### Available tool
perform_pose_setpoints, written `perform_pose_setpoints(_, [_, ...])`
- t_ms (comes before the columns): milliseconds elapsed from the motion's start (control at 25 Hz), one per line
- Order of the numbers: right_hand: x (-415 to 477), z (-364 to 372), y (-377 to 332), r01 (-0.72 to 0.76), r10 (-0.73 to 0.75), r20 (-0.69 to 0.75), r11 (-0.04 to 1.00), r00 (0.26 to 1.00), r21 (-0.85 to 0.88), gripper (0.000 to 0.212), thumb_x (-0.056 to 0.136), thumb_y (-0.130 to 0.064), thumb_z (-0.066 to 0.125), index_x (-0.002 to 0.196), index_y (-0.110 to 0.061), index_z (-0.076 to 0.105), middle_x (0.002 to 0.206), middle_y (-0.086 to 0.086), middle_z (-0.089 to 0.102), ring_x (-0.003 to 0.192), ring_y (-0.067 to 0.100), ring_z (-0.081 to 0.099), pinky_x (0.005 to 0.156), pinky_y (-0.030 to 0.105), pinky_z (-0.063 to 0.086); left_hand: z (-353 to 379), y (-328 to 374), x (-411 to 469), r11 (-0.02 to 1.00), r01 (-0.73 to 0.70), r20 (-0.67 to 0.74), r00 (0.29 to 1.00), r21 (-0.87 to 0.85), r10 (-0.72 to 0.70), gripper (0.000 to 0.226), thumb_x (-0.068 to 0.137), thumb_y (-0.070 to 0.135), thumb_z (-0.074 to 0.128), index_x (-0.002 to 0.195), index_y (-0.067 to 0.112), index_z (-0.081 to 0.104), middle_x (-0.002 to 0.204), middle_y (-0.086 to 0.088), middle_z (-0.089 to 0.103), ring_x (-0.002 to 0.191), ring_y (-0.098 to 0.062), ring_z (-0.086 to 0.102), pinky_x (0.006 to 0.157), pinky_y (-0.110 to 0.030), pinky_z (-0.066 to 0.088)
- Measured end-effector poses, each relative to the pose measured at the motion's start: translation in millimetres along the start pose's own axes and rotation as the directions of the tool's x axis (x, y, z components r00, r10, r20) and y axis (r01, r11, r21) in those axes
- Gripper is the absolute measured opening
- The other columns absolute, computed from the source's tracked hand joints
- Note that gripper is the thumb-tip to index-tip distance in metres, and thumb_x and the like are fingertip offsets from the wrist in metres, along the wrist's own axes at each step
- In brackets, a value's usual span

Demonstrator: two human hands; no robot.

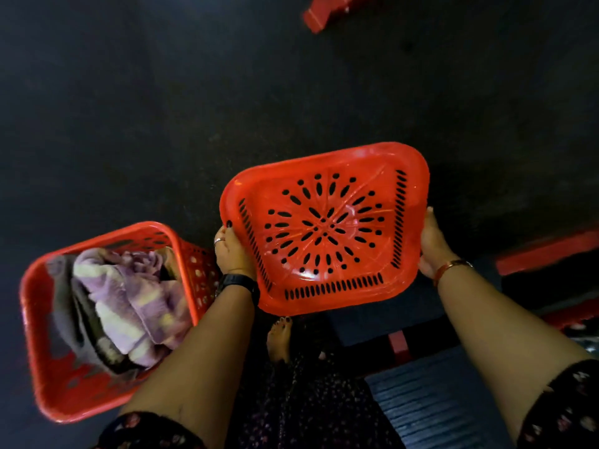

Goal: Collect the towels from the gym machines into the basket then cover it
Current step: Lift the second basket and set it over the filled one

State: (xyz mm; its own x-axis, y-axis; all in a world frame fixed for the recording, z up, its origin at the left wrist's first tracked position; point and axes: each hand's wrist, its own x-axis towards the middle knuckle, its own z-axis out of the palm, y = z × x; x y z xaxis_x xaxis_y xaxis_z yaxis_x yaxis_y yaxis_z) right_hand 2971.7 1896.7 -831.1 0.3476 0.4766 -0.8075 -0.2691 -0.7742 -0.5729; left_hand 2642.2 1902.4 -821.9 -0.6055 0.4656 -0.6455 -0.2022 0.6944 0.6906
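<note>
My left hand (230, 251): clenched on the left edge of the red lid (325, 228), thumb hooked over the rim, a ring on one finger, a black watch (240, 283) on the wrist.
My right hand (432, 243): gripping the lid's right edge from outside, fingers hidden behind the rim; a thin bangle (451, 266) sits at the wrist.
Lid: held in the air between both hands, above the floor, not touching the basket. Its slotted face is turned up toward me and tilted, the near edge lower. It is a rounded square, so I can name no clear long axis; the slots fan out from the centre, with rows of short slits along three sides.
Basket (32, 319): red, standing open on the floor to the left of the lid, just beside my left forearm, mouth up.
Towels (129, 296): piled inside the basket, a lilac and cream one on top, a grey one beneath and to the left.
Floor (162, 108): dark, bare ahead of the lid.
My foot (279, 340): bare, below the lid's near edge.
Around: red and black machine parts (547, 251) to the right, a red piece (327, 11) at the far top edge.
In the way: my left forearm lies across the basket's right rim.
</note>
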Motion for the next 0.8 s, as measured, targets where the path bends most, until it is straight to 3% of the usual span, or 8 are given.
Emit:
perform_pose_setpoints(80, [-42.1, 9.5, -27.9, -0.014, 0.014, 0.02, 1.0, 1.0, -0.024, 0.044, 0.1, -0.047, 0.029, 0.08, -0.022, 0.059, 0.062, -0.007, 0.07, 0.054, 0.001, 0.063, 0.044, 0.012, 0.046, -17.5, 29.7, -16.7, 0.998, -0.059, -0.038, 0.997, 0.022, 0.06, 0.043, 0.101, 0.028, 0.034, 0.128, 0.002, 0.053, 0.133, -0.018, 0.053, 0.125, -0.031, 0.046, 0.096, -0.029, 0.032])
perform_pose_setpoints(120, [-57.0, 10.0, -37.3, -0.023, 0.025, 0.031, 0.998, 0.999, -0.054, 0.037, 0.099, -0.041, 0.033, 0.074, -0.023, 0.054, 0.057, -0.005, 0.064, 0.051, 0.007, 0.06, 0.044, 0.015, 0.043, -25.5, 43.7, -28.2, 0.997, -0.068, -0.049, 0.996, 0.022, 0.069, 0.044, 0.101, 0.03, 0.032, 0.129, 0.004, 0.053, 0.134, -0.016, 0.053, 0.125, -0.029, 0.045, 0.095, -0.027, 0.031])
perform_pose_setpoints(240, [-91.5, 7.9, -64.8, -0.023, 0.025, 0.031, 0.999, 0.999, -0.035, 0.028, 0.091, -0.04, 0.039, 0.077, -0.022, 0.055, 0.079, 0.006, 0.056, 0.068, 0.018, 0.051, 0.058, 0.027, 0.043, -46.3, 74.0, -52.2, 0.998, -0.046, -0.089, 0.995, -0.051, 0.042, 0.047, 0.101, 0.036, 0.029, 0.13, 0.007, 0.052, 0.133, -0.006, 0.051, 0.124, -0.023, 0.045, 0.104, -0.027, 0.028])
perform_pose_setpoints(360, [-124.2, 9.1, -83.1, 0.011, -0.01, 0.031, 0.999, 0.999, -0.038, 0.021, 0.085, -0.035, 0.039, 0.077, -0.022, 0.054, 0.081, 0.008, 0.054, 0.067, 0.02, 0.049, 0.061, 0.028, 0.044, -70.0, 99.6, -64.6, 0.923, 0.007, 0.067, 0.998, -0.385, 0.02, 0.052, 0.093, 0.052, 0.039, 0.115, 0.011, 0.064, 0.127, -0.011, 0.06, 0.113, -0.023, 0.055, 0.111, -0.041, 0.036])
perform_pose_setpoints(480, [-157.7, 20.2, -92.2, 0.042, -0.041, 0.101, 0.999, 0.994, -0.017, 0.021, 0.085, -0.026, 0.034, 0.074, -0.021, 0.051, 0.072, 0.004, 0.05, 0.055, 0.016, 0.042, 0.042, 0.019, 0.038, -99.2, 115.2, -68.8, 0.891, -0.046, 0.029, 0.997, -0.452, 0.066, 0.045, 0.092, 0.046, 0.044, 0.115, 0.012, 0.063, 0.107, -0.006, 0.063, 0.091, -0.017, 0.053, 0.093, -0.035, 0.046])
perform_pose_setpoints(560, [-173.4, 28.8, -94.6, 0.057, -0.055, 0.131, 0.998, 0.99, -0.01, 0.021, 0.086, -0.023, 0.032, 0.072, -0.021, 0.048, 0.068, 0.001, 0.047, 0.052, 0.013, 0.036, 0.033, 0.016, 0.029, -119.3, 127.7, -77.6, 0.865, -0.059, 0.046, 0.994, -0.499, 0.094, 0.031, 0.091, 0.042, 0.046, 0.1, 0.018, 0.064, 0.088, 0.002, 0.059, 0.079, -0.014, 0.05, 0.074, -0.028, 0.046])
perform_pose_setpoints(680, [-200.0, 49.9, -98.1, 0.078, -0.074, 0.169, 0.997, 0.983, -0.02, 0.022, 0.086, -0.022, 0.031, 0.072, -0.022, 0.047, 0.069, 0.0, 0.047, 0.053, 0.012, 0.035, 0.034, 0.016, 0.027, -154.7, 141.0, -78.6, 0.89, -0.076, 0.053, 0.992, -0.449, 0.112, 0.026, 0.08, 0.046, 0.049, 0.066, 0.026, 0.058, 0.071, 0.009, 0.054, 0.07, -0.013, 0.046, 0.067, -0.027, 0.04])
perform_pose_setpoints(800, [-224.2, 77.6, -97.0, 0.081, -0.074, 0.218, 0.996, 0.973, -0.024, 0.027, 0.089, -0.035, 0.032, 0.078, -0.022, 0.052, 0.074, 0.002, 0.052, 0.06, 0.014, 0.043, 0.052, 0.021, 0.036, -194.6, 151.2, -79.3, 0.819, -0.023, 0.102, 0.99, -0.574, 0.099, 0.032, 0.092, 0.033, 0.041, 0.061, 0.025, 0.048, 0.049, 0.013, 0.054, 0.053, -0.009, 0.045, 0.055, -0.025, 0.038])
